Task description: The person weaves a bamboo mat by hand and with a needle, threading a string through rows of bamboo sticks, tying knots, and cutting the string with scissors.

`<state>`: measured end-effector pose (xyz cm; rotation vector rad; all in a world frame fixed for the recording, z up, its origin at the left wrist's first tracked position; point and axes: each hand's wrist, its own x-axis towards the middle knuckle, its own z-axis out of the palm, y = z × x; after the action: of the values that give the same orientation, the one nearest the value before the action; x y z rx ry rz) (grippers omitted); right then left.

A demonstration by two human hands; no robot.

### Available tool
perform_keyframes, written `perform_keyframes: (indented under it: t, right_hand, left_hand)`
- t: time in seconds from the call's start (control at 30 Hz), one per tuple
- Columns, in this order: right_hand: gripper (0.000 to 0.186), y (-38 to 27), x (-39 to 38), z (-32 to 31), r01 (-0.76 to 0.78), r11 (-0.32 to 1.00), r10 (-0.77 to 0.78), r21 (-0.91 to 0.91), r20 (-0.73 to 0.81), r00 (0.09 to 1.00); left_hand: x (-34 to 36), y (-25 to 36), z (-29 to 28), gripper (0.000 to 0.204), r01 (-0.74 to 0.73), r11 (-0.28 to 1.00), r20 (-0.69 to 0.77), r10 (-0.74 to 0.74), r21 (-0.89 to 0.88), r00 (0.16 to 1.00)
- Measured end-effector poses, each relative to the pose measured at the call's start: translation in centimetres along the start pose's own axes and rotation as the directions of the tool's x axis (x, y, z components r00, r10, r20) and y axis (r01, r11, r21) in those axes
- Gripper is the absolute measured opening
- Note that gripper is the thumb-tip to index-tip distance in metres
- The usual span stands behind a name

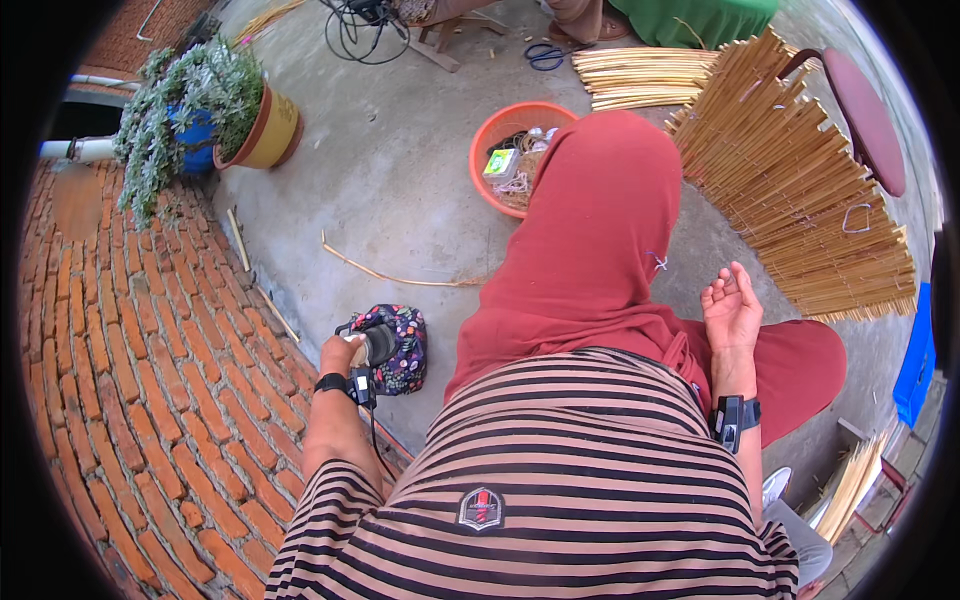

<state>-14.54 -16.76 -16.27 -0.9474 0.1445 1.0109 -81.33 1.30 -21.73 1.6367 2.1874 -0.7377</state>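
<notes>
Low on the left, my left hand [342, 353] is closed at the edge of a dark grey rounded object [378, 345]. What its fingers grip is partly hidden. A dark floral cloth bag [408, 350] lies around and behind that object on the concrete. On the other side, my right hand [735, 305] is palm up above my red trouser leg. Its fingers are loosely curled and a little apart, with nothing seen in them. A short white thread [658, 261] clings to the trousers near the knee.
An orange basket [482, 135] with small packages and cords stands ahead. To the right is a mat of tied reeds [800, 190] beside a dark red seat [868, 125]. Blue-handled scissors [546, 56] lie far ahead. A brick wall [150, 400] and potted plants [275, 125] border the left.
</notes>
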Motion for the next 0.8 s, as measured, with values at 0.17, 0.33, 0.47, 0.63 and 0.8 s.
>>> perform_keyframes:
  t: [0.17, 0.33, 0.47, 0.63, 0.8]
  right_hand:
    - [0.012, -0.8, -2.6, 3.7, -0.041, 0.999, 0.041, 0.006, 0.024, 0.999]
    - [0.015, -7.3, -7.2, 8.1, 0.237, 0.807, -0.176, -0.541, 0.162, 0.971]
    - [0.019, -11.7, -9.1, 9.4, 0.613, -0.182, -0.349, -0.769, 0.633, 0.691]
    - [0.029, -17.9, -9.7, 9.2, 0.497, -0.114, -0.064, -0.86, 0.506, 0.86]
    - [0.032, -18.2, -6.6, 5.5, 0.274, 0.101, -0.481, -0.956, 0.194, 0.855]
  left_hand:
    - [1.4, 0.4, -1.6, 0.065, -0.04, 0.991, -0.063, 0.048, 0.127, 0.997]
    - [1.2, 15.4, -15.0, 0.046, -0.251, 0.965, -0.392, 0.259, 0.071, 0.883]
    - [-4.0, 30.6, -27.4, 0.02, -0.757, 0.642, -0.66, 0.623, 0.125, 0.42]
    - [-24.9, 50.1, -32.8, 0.061, -0.945, -0.084, -0.508, 0.826, 0.317, -0.244]
    - [-34.2, 64.5, -28.5, 0.071, -0.744, -0.356, -0.323, 0.734, 0.565, -0.597]
